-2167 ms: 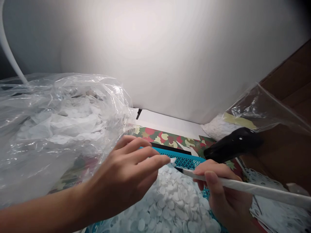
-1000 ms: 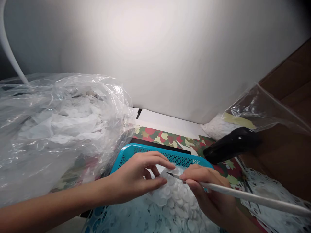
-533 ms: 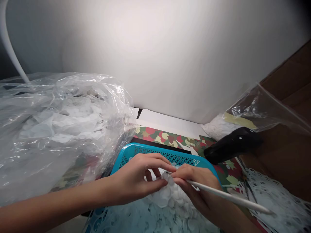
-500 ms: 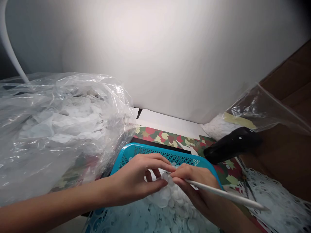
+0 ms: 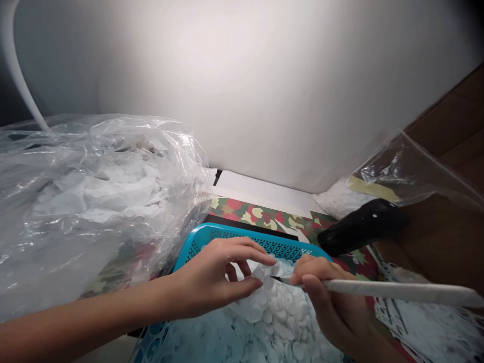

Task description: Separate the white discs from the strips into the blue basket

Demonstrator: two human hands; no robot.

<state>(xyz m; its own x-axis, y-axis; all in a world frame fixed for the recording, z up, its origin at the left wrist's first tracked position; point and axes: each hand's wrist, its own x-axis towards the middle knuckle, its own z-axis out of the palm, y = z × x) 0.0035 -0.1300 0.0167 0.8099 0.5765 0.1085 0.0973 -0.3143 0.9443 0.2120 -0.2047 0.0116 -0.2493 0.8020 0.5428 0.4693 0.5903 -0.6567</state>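
My right hand (image 5: 333, 295) grips a craft knife (image 5: 385, 290) with a long white handle. Its dark pointed blade points left, close to my left hand's fingertips. My left hand (image 5: 223, 277) has its fingers and thumb curved around a translucent white plastic piece (image 5: 257, 302) with round shapes. Part of that piece is hidden behind the fingers. Both hands are over a blue perforated basket (image 5: 200, 229), in which many small white discs (image 5: 282, 315) lie heaped.
To the left is a large clear plastic bag (image 5: 106, 186) of white pieces. A black object (image 5: 359, 227) lies right of the basket, with white perforated sheet scraps (image 5: 434, 322) below it. Behind are a patterned sheet (image 5: 242, 209), a white wall (image 5: 257, 91) and cardboard (image 5: 457, 126) at right.
My right hand has moved right with the craft knife, away from my left fingertips, and the blade now shows. The handle lies nearer level. My left hand has barely moved.
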